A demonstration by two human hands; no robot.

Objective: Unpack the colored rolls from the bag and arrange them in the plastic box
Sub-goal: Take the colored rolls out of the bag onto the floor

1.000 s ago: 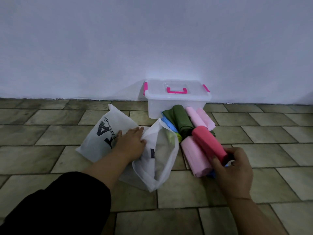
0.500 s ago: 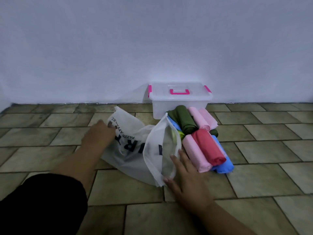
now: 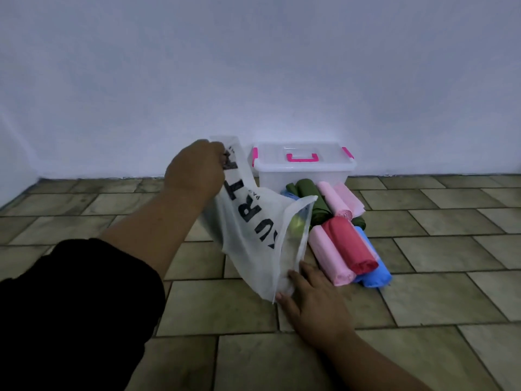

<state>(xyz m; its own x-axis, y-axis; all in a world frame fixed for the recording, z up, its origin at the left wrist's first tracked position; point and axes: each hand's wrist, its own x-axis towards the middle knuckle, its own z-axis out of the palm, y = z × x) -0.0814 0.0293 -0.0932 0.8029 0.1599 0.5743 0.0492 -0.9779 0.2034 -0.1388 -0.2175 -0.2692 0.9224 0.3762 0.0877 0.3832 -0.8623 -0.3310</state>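
Observation:
My left hand [image 3: 194, 172] grips the closed end of the white bag [image 3: 253, 232] and holds it up off the floor, mouth tilted down. A yellow-green roll [image 3: 297, 224] shows through the bag near its mouth. My right hand [image 3: 313, 303] lies flat on the floor with its fingers at the bag's lower edge. Beside the bag is a pile of rolls: red [image 3: 349, 246], pink [image 3: 328, 256], blue [image 3: 375, 270], dark green [image 3: 313, 197] and light pink [image 3: 341, 197]. The clear plastic box [image 3: 303, 167] with pink latches stands shut behind them.
The box stands against a white wall [image 3: 282, 66]. A tiled floor [image 3: 423, 277] spreads to the right and in front of the pile. My black sleeve [image 3: 73, 311] fills the lower left.
My left hand has lifted the bag's closed end from the floor, tipping the bag upward. My right hand, which set the red roll on the pile, now rests by the bag's mouth.

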